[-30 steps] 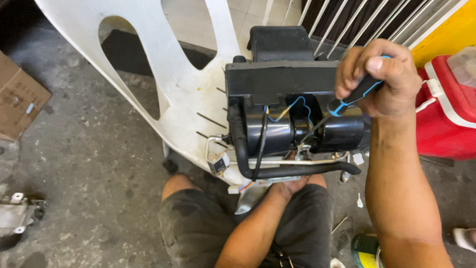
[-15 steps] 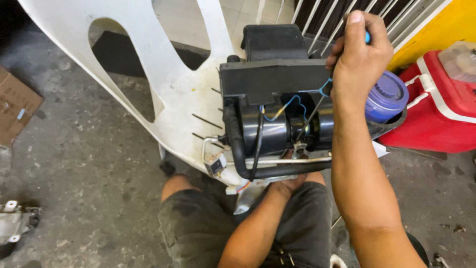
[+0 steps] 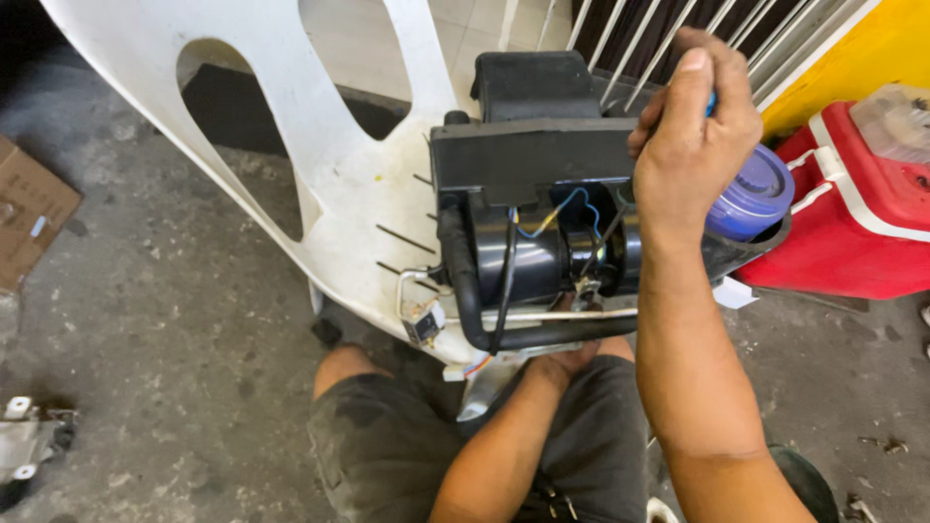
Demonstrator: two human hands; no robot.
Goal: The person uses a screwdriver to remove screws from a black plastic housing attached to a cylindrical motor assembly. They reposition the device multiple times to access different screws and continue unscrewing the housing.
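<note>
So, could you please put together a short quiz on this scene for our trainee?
1. True or false: the right hand grips a blue-handled tool above the black unit.
2. Where is the left hand? A) on the red cooler B) under the black unit C) on the cardboard
3. What does the black unit rest on?

Key: 1 true; 2 B; 3 the white chair.

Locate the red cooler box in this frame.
In the head view, the red cooler box sits on the floor at the far right, just beyond the right hand and beside the black machine resting on the white plastic chair.
</note>
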